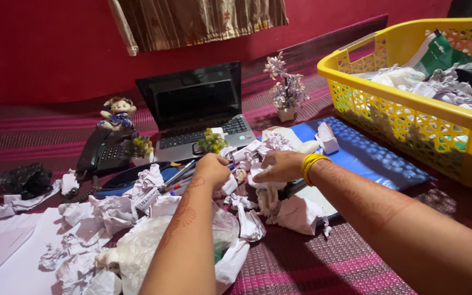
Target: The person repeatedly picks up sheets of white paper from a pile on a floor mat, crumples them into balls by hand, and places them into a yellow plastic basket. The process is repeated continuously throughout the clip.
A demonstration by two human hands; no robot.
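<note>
The crumpled paper lies in a loose heap at the middle of the mat, between the laptop and the blue folder. It looks light, soft and easily squashed, so a pinch or a scoop anywhere on a wad should lift it; thin edges may tear. The left hand rests among the wads with its fingers curled under, and I cannot tell what they hold. The right hand, with a yellow bangle at the wrist, presses down on a wad, fingers closed around paper. More paper spreads to the left, over pens and flat sheets. Behind sit a phone, a doll and 2 small flower pots. A yellow basket at the right already holds paper and bags
</note>
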